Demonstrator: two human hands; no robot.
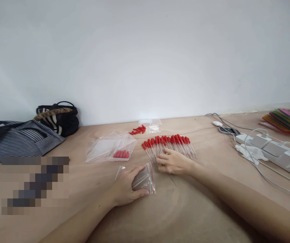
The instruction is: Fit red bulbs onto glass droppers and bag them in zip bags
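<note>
My left hand (128, 187) lies over a clear zip bag (145, 179), thumb and fingers spread apart on the plastic. A thin clear tube seems to show inside this bag. My right hand (172, 162) is closed at the near side of a row of droppers (157, 145) with red bulbs and clear stems. A thin stem (173, 180) sticks out below that hand, and a bit of red shows at its fingertips, so it appears to grip one dropper. Its fingertips are partly hidden. Left of the row is a zip bag (121, 145) holding several red bulbs.
Loose red bulbs (138, 129) lie by another clear bag (152, 125) near the wall. Striped bag (20, 138) and black bag (66, 121) stand left. To the right are a power strip (273, 150) with cables, a small dark device (228, 130) and stacked coloured sheets (286, 121).
</note>
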